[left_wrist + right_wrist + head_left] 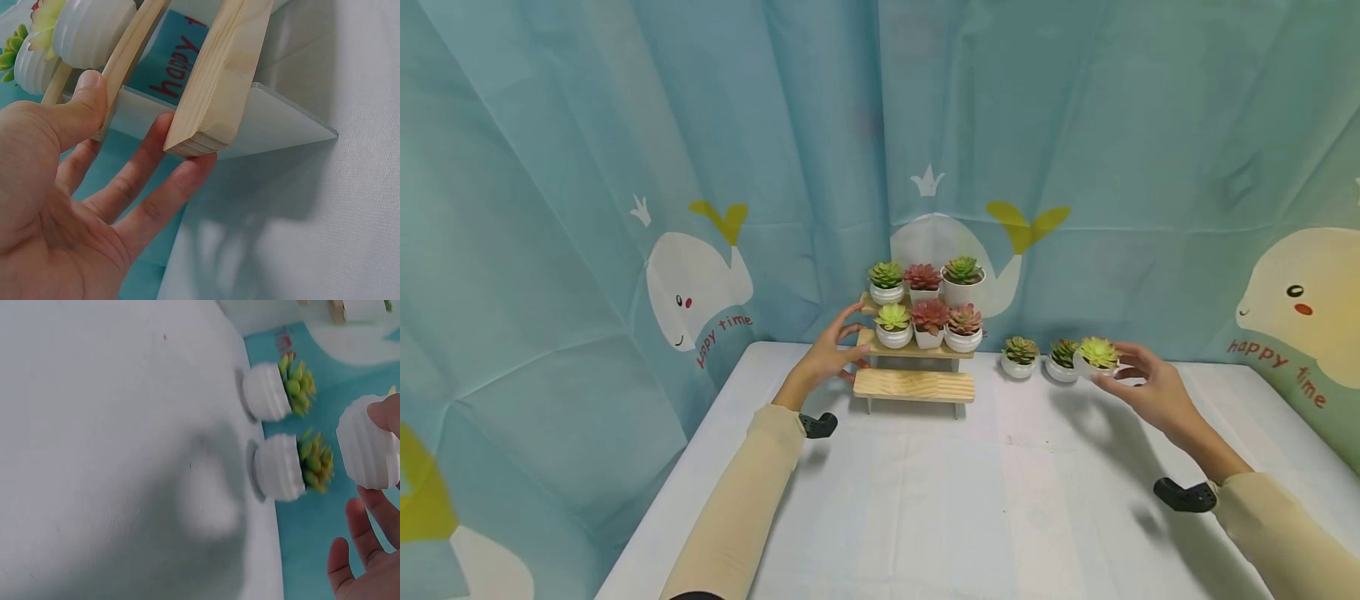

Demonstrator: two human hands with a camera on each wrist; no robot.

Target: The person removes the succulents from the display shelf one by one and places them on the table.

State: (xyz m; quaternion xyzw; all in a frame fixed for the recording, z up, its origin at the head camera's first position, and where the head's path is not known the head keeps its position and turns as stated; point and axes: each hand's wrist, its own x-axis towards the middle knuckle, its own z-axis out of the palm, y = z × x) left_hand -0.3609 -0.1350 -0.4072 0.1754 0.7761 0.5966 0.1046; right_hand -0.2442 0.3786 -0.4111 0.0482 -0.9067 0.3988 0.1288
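Note:
A three-step wooden plant stand [914, 386] stands at the back of the table, with several potted succulents on its upper two steps. My left hand [829, 354] holds the stand's left end; in the left wrist view its thumb [91, 90] lies against the middle board and fingertips touch the end of the lowest board [215, 81]. My right hand [1150, 392] grips a small white pot with a yellow-green succulent [1098, 353], raised off the table. In the right wrist view this white pot [367, 447] sits between thumb and fingers, partly cut off by the frame edge.
Two more potted succulents, one [1019, 357] nearer the stand and another [1062, 361] beside the held pot, stand on the white-covered table [955, 500] near its back edge. A blue curtain [820, 125] with whale prints hangs behind and at the sides.

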